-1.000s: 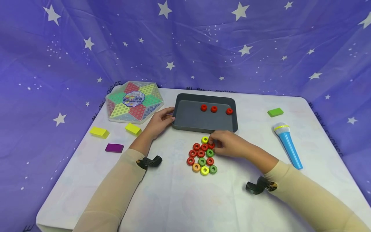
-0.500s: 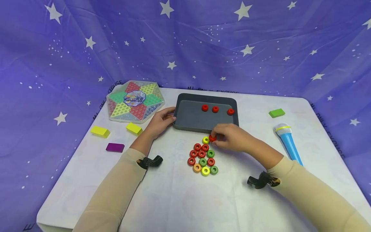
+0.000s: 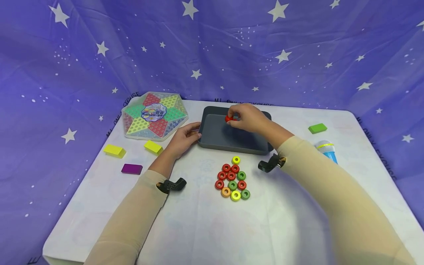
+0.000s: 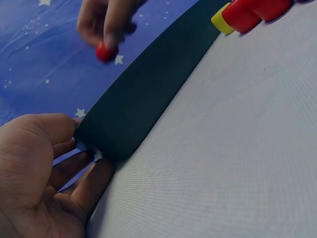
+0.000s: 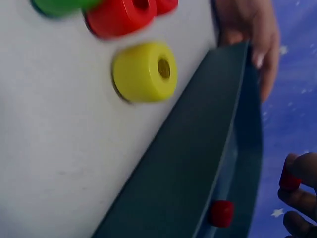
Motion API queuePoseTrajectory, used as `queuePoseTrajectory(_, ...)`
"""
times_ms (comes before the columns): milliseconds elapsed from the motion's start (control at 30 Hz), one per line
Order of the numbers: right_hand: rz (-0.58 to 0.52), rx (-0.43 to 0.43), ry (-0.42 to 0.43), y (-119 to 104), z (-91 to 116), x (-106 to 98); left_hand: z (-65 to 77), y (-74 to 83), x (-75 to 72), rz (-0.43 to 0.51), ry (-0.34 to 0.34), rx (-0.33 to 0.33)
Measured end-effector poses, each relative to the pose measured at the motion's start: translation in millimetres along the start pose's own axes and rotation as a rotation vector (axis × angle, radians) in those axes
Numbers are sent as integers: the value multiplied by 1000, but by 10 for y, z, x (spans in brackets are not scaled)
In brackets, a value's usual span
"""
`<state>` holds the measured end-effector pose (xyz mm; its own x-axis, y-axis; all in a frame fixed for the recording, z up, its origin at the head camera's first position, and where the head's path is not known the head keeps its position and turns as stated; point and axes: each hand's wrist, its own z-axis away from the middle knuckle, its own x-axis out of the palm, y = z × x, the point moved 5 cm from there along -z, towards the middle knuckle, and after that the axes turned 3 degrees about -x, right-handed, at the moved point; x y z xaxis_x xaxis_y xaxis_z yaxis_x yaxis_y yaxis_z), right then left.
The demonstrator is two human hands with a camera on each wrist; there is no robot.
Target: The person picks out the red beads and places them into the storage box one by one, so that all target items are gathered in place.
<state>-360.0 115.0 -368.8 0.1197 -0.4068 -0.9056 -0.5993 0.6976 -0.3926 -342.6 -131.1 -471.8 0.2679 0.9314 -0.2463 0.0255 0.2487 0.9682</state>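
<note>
In the head view, my left hand point(image 3: 183, 140) holds the left end of a dark grey tray point(image 3: 215, 141). Its fingers and thumb wrap about the near corner in the left wrist view. My right hand point(image 3: 250, 117) is over the tray and pinches a red bead point(image 3: 228, 118) between thumb and fingertips; the left wrist view shows this bead point(image 4: 106, 52) above the rim. Most of the red beads lying in the tray are hidden behind that hand, though one red bead point(image 5: 221, 213) shows inside in the right wrist view. In front of the tray lies a cluster of beads, with a yellow bead point(image 3: 236, 160) nearest it.
A Chinese checkers board point(image 3: 154, 115) lies at the back left. Before it are two yellow blocks point(image 3: 114, 151) and a purple block point(image 3: 131, 169). On the right are a green block point(image 3: 317, 128) and a blue toy microphone point(image 3: 326, 148), partly covered by my right sleeve.
My right hand has lifted a red bead from the top of the cluster and carried it forward and left over the tray. My left hand has stayed at the tray's left end.
</note>
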Motion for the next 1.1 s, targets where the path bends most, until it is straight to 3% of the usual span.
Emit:
queuePoseTrajectory(267,107,23,-28,208,-309,251,-5,22,5,18,-25,30)
queuePoseTrajectory(467,217,49,-109,255,-342,423,-11,2,4,45,-32,13)
queuePoseTrajectory(600,183,18,-70,218,-302,396,0,-12,-2,51,-33,0)
queuePoseTrajectory(733,29,10,10,148,-154,241,7,-11,9,30,-25,1)
queuePoseTrajectory(867,-142,42,18,10,122,130,10,-16,0,16,-11,3)
queuePoseTrajectory(1100,-186,-30,-30,-310,715,248,11,-8,-8,8,-13,9)
